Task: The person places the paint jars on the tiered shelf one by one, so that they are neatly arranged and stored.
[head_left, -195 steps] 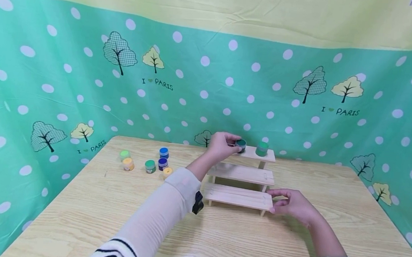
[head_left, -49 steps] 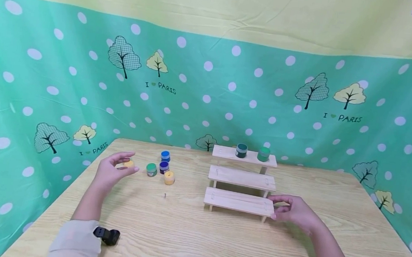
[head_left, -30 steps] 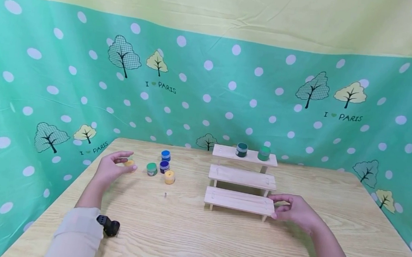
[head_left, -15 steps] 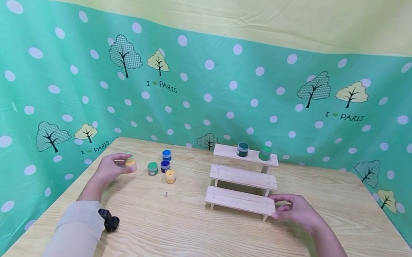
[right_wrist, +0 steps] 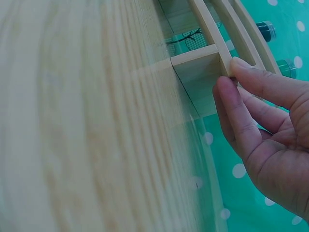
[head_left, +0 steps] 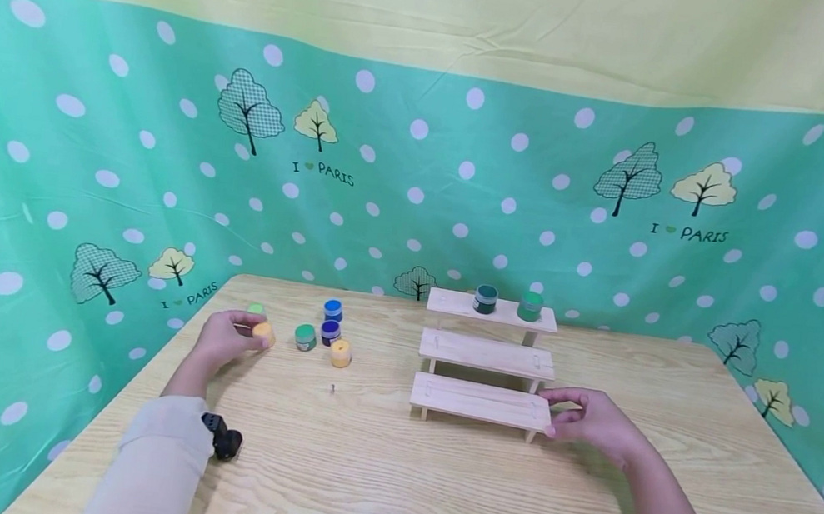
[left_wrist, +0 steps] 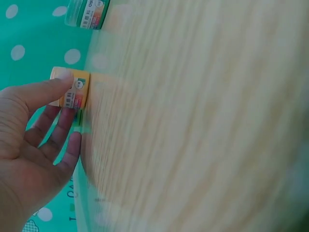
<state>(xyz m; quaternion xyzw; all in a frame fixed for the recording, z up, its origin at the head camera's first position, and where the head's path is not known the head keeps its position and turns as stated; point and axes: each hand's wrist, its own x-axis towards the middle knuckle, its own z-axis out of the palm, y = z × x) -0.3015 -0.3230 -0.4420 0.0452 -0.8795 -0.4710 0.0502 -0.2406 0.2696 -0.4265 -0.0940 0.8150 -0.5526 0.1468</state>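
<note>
Jar with light-green top (head_left: 257,308) behind orange jar (head_left: 264,334) pinched in left grip (head_left: 224,339); right grip (head_left: 594,423) pinches rack (head_left: 481,401).

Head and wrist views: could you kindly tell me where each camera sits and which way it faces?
Head: worn on the head, facing forward and down at the table and wooden stand; left hand, right hand and sleeves show.
Left wrist: on that wrist, facing the left hand pinching an orange jar; only that hand shows.
Right wrist: on that wrist, facing the right hand at the stand; only that hand shows.
Head and right wrist share the right hand on the stand.
</note>
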